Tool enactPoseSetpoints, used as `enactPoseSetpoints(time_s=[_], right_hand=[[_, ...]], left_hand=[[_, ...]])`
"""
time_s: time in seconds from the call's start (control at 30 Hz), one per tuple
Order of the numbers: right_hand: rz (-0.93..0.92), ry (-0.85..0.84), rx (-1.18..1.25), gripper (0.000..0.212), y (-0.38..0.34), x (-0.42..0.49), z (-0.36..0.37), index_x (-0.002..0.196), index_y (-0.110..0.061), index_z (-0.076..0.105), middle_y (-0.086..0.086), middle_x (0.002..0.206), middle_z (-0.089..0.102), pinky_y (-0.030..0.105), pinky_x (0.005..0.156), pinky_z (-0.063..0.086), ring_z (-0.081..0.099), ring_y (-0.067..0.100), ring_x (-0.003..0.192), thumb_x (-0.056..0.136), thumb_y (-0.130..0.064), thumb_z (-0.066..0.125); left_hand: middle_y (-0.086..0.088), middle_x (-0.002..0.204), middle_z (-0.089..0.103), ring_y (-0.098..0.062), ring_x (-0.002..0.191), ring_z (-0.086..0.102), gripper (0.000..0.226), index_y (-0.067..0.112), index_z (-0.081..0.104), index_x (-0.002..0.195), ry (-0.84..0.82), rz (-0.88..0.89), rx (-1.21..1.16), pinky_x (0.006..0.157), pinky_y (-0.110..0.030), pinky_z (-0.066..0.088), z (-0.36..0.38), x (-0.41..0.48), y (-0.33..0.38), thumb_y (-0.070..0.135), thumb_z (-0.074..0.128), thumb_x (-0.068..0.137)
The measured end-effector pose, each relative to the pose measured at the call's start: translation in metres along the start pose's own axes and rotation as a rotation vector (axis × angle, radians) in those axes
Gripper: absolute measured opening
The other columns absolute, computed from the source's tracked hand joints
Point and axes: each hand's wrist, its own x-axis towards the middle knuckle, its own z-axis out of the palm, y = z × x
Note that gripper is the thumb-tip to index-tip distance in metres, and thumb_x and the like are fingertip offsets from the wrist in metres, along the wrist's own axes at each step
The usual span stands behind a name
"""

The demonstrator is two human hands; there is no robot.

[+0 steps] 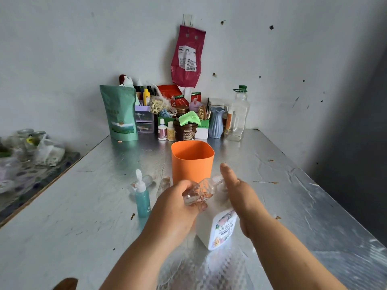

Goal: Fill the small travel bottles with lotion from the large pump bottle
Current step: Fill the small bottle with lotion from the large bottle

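Head, L hand (173, 208) grips clear travel btl (199, 193), R hand (240, 195) over pump btl (215, 227)

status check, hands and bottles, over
Left hand grips small clear travel bottle tilted over large white pump bottle. Right hand flat over its top, fingers straight. Orange plastic cup just behind, not blocking.

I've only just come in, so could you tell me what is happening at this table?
A person is working at filling travel bottles. The left hand grips a small clear bottle, tilted toward the top of the large white pump bottle, while the right hand rests with straight fingers over the pump head, which is hidden. A teal bottle stands upright to the left, and two more clear bottles lie by the orange cup.
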Motion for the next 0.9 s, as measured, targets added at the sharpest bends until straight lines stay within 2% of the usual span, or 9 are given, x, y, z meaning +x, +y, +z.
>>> enactPoseSetpoints(time_s=[0.13, 0.27, 0.33, 0.43, 0.5, 0.6, 0.73, 0.8, 0.9], right_hand=[[-0.023, 0.032, -0.028, 0.056, 0.004, 0.003, 0.0, 0.099, -0.01, 0.062, 0.008, 0.09, 0.065, 0.035, 0.074, 0.046, 0.061, 0.025, 0.085, 0.093, -0.061, 0.04], [-0.04, 0.047, -0.023, 0.056, 0.013, 0.006, 0.002, 0.099, -0.017, 0.062, 0.008, 0.098, 0.07, 0.044, 0.092, 0.051, 0.066, 0.026, 0.095, 0.088, -0.068, 0.041], [-0.032, 0.04, -0.031, 0.067, 0.013, 0.005, 0.004, 0.101, -0.02, 0.063, 0.007, 0.099, 0.07, 0.047, 0.093, 0.051, 0.066, 0.027, 0.096, 0.077, -0.078, 0.041], [0.016, 0.013, -0.005, 0.086, 0.011, 0.003, 0.005, 0.105, -0.019, 0.063, 0.008, 0.102, 0.07, 0.047, 0.092, 0.051, 0.066, 0.029, 0.098, 0.057, -0.087, 0.04], [0.038, 0.002, 0.01, 0.083, 0.007, 0.003, 0.003, 0.107, -0.014, 0.064, 0.011, 0.103, 0.07, 0.045, 0.092, 0.051, 0.066, 0.031, 0.098, 0.065, -0.083, 0.042], [0.038, 0.017, 0.002, 0.07, 0.003, 0.003, 0.003, 0.106, -0.01, 0.065, 0.013, 0.101, 0.069, 0.041, 0.089, 0.051, 0.066, 0.031, 0.095, 0.081, -0.071, 0.043], [0.008, 0.026, 0.0, 0.087, 0.002, 0.004, 0.005, 0.102, -0.012, 0.066, 0.012, 0.1, 0.07, 0.049, 0.094, 0.05, 0.066, 0.032, 0.096, 0.059, -0.084, 0.042], [0.003, 0.024, 0.008, 0.082, 0.002, 0.003, 0.004, 0.105, -0.012, 0.065, 0.011, 0.101, 0.069, 0.048, 0.095, 0.049, 0.065, 0.032, 0.098, 0.068, -0.082, 0.043], [-0.015, 0.024, 0.015, 0.06, 0.005, 0.005, 0.001, 0.097, -0.013, 0.063, 0.01, 0.097, 0.068, 0.042, 0.09, 0.049, 0.064, 0.03, 0.095, 0.086, -0.068, 0.046]], left_hand=[[0.022, 0.093, 0.07, 0.002, 0.091, 0.064, 0.029, 0.037, 0.064, 0.093, 0.0, -0.01, 0.01, 0.085, -0.028, 0.051, 0.001, 0.001, -0.004, 0.021, 0.081, 0.076], [0.026, 0.09, 0.066, 0.011, 0.086, 0.059, 0.028, 0.04, 0.06, 0.091, -0.01, -0.002, 0.045, 0.07, -0.004, 0.042, 0.002, -0.001, -0.006, 0.023, 0.079, 0.079], [0.028, 0.09, 0.063, 0.015, 0.084, 0.055, 0.027, 0.04, 0.059, 0.094, -0.012, -0.006, 0.063, 0.067, -0.001, 0.039, 0.002, -0.002, -0.004, 0.024, 0.077, 0.08], [0.024, 0.094, 0.067, 0.007, 0.091, 0.061, 0.03, 0.039, 0.06, 0.095, -0.014, -0.011, 0.034, 0.074, -0.008, 0.043, 0.001, -0.002, -0.003, 0.022, 0.079, 0.079], [0.023, 0.096, 0.069, 0.005, 0.094, 0.062, 0.03, 0.039, 0.061, 0.093, -0.012, -0.016, 0.021, 0.08, -0.016, 0.047, 0.001, -0.001, -0.002, 0.02, 0.079, 0.078], [0.022, 0.094, 0.069, 0.005, 0.091, 0.063, 0.028, 0.037, 0.062, 0.093, -0.001, -0.008, 0.028, 0.082, -0.021, 0.05, 0.0, 0.001, 0.0, 0.021, 0.079, 0.078], [0.021, 0.093, 0.07, 0.003, 0.09, 0.064, 0.028, 0.037, 0.062, 0.09, 0.004, -0.002, 0.013, 0.083, -0.025, 0.051, 0.001, 0.002, -0.001, 0.02, 0.079, 0.077], [0.022, 0.092, 0.07, 0.004, 0.088, 0.064, 0.028, 0.038, 0.062, 0.089, 0.002, 0.002, 0.009, 0.084, -0.026, 0.051, 0.001, 0.002, -0.002, 0.02, 0.08, 0.077], [0.022, 0.092, 0.07, 0.005, 0.089, 0.064, 0.029, 0.039, 0.062, 0.089, 0.0, 0.004, 0.007, 0.083, -0.024, 0.051, 0.001, 0.002, -0.003, 0.021, 0.08, 0.077]])
